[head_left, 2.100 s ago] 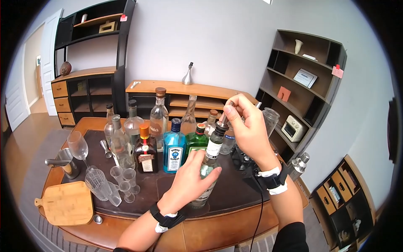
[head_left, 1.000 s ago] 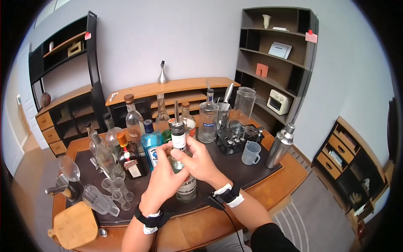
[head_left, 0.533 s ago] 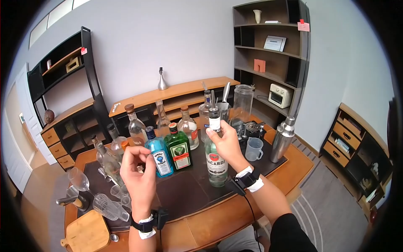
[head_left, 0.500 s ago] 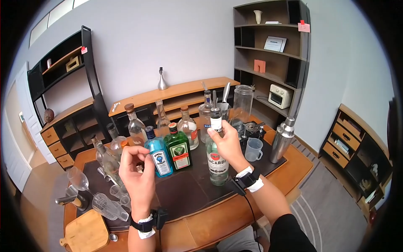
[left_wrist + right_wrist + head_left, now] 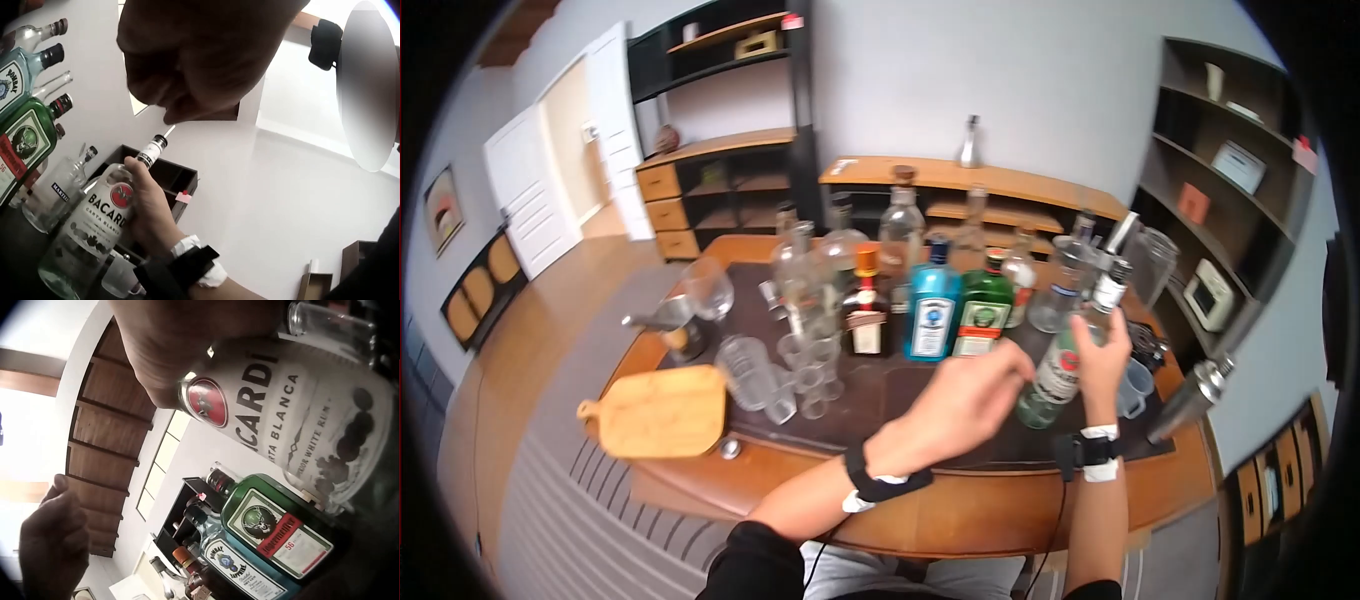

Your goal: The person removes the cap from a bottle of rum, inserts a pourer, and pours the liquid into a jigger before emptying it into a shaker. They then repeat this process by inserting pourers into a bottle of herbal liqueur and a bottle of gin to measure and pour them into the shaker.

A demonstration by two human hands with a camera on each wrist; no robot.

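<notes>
Left of one Bacardi bottle (image 5: 1055, 375), one cutting board (image 5: 665, 412) and one wine glass (image 5: 708, 290) are being seen; right, one closed shaker (image 5: 1188, 402).

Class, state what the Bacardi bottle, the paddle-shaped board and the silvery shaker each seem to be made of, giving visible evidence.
Bacardi bottle: almost certainly smooth, clear glass; it is glossy and see-through.
Paddle-shaped board: probably wood or bamboo, seemingly matt; its tan colour suggests this, but I cannot tell which.
Silvery shaker: apparently polished metal, perhaps steel; it is silver-grey and opaque with bright highlights.
</notes>
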